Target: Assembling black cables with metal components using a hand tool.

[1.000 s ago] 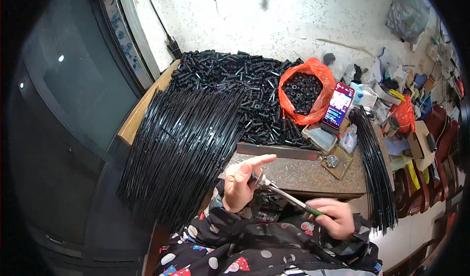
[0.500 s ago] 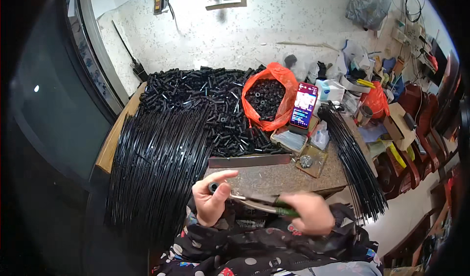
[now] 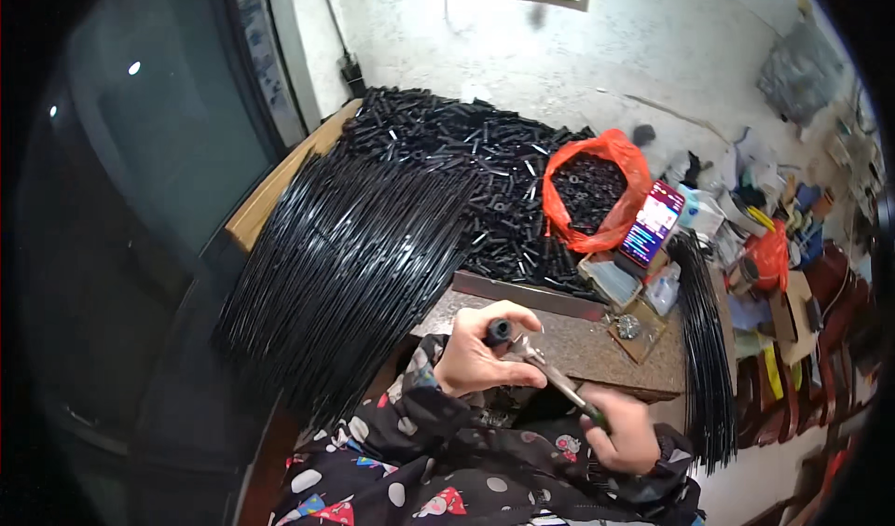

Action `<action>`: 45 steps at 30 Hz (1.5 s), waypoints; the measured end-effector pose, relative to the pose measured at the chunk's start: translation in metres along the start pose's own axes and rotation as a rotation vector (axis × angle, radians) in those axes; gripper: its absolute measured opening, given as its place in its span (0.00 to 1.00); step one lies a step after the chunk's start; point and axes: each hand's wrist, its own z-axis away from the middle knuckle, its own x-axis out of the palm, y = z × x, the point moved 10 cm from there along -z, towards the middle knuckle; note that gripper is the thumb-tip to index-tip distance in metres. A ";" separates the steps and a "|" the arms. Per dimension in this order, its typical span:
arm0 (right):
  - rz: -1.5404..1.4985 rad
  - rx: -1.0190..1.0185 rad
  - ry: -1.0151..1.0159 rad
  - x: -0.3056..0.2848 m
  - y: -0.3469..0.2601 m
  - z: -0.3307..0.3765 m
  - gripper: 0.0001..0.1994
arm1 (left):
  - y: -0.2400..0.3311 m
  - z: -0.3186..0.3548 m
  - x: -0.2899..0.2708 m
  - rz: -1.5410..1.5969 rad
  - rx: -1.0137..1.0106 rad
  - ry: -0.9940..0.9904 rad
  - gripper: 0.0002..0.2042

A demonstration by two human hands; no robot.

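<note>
My left hand [image 3: 466,358] is curled round a short black tube [image 3: 500,329], whose round open end faces up between thumb and fingers. A pair of pliers [image 3: 561,382] with green grips is in my right hand [image 3: 625,431], slightly blurred. The metal jaws reach up to the left hand, close beside the tube; whether they grip anything small there I cannot tell. Both hands are just over the near edge of the brown speckled table [image 3: 606,358].
Long black rods [image 3: 345,256] lie in a thick bundle at left, with a smaller rod bundle [image 3: 704,358] at right. Behind are heaped black tubes [image 3: 447,144], an orange bag [image 3: 634,167] of black rings, a lit phone [image 3: 653,223], a dark strip [image 3: 531,297] and small metal pieces [image 3: 628,326].
The view has swung, so the table appears shifted right and tilted. The pliers now slope more steeply from my right hand up to the tube. Both hands keep their holds.
</note>
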 end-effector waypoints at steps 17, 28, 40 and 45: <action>-0.300 0.095 -0.031 0.044 0.015 0.002 0.13 | 0.002 -0.002 0.009 0.099 -0.014 0.028 0.21; -1.199 0.517 -0.566 0.088 0.017 0.028 0.20 | -0.007 0.006 0.012 0.070 -0.105 0.117 0.10; -0.652 0.461 -0.143 0.104 0.045 0.022 0.09 | -0.044 0.025 0.010 0.035 -0.251 0.306 0.07; -0.229 0.371 0.182 0.033 0.080 0.000 0.08 | -0.046 0.024 0.002 0.147 -0.162 0.311 0.18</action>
